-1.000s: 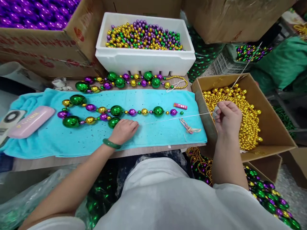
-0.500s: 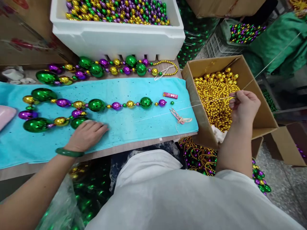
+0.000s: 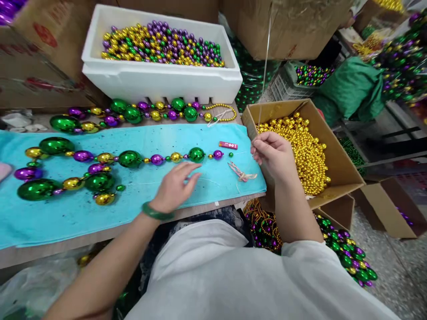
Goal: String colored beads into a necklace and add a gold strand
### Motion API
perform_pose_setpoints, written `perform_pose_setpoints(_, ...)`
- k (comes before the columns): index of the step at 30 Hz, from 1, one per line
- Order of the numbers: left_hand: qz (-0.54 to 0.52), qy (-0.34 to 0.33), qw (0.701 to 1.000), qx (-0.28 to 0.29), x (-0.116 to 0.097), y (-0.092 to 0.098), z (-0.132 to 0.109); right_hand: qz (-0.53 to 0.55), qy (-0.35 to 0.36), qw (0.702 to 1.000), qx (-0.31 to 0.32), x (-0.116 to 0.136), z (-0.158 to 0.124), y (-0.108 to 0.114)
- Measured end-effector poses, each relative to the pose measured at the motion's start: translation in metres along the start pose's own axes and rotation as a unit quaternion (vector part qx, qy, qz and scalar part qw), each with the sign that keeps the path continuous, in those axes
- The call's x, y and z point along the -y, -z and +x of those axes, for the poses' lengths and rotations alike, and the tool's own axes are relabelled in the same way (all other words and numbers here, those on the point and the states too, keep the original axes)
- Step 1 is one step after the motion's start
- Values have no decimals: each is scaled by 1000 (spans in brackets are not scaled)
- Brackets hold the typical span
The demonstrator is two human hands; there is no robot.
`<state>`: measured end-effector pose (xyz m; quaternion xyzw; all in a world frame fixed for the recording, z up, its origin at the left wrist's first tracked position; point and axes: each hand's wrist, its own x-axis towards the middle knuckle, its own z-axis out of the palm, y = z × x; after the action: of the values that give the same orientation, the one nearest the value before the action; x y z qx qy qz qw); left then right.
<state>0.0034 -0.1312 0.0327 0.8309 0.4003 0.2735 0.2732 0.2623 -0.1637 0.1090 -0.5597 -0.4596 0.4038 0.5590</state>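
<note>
My left hand point(image 3: 177, 186) hovers over the blue towel point(image 3: 187, 138), palm down, fingers stretched and thumb apart, with nothing in it. Just beyond its fingertips runs a string of green, gold and purple beads point(image 3: 130, 159), which bends back in a U at the left. A loose end of thin string lies on the towel past a small green bead point(image 3: 120, 188). My right hand point(image 3: 274, 153) pinches a thin white string point(image 3: 266, 66) beside the cardboard box's near left edge; the string rises steeply from the fingers. Small snips point(image 3: 242, 172) and a red lighter point(image 3: 228, 145) lie between the hands.
A white foam box point(image 3: 160, 80) of mixed beads stands behind the towel. A second bead necklace point(image 3: 133, 114) lies before it. To the right stands a cardboard box point(image 3: 343, 184) of gold bead strands point(image 3: 305, 155). Bead strands point(image 3: 353, 253) hang below the table.
My left hand has lifted off the large green bead and moved right. My right hand has come left from over the gold beads, and the string now rises steeply. The camera view has shifted.
</note>
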Motion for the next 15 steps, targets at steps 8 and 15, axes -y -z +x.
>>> perform_pose_setpoints(8,-422,146,872,202,-26,-32,24,-17,25,999,31,37,8,-15)
perform_pose_setpoints(15,-444,212,854,170,4,-1,-7,5,16,1000,26,8,13,-14)
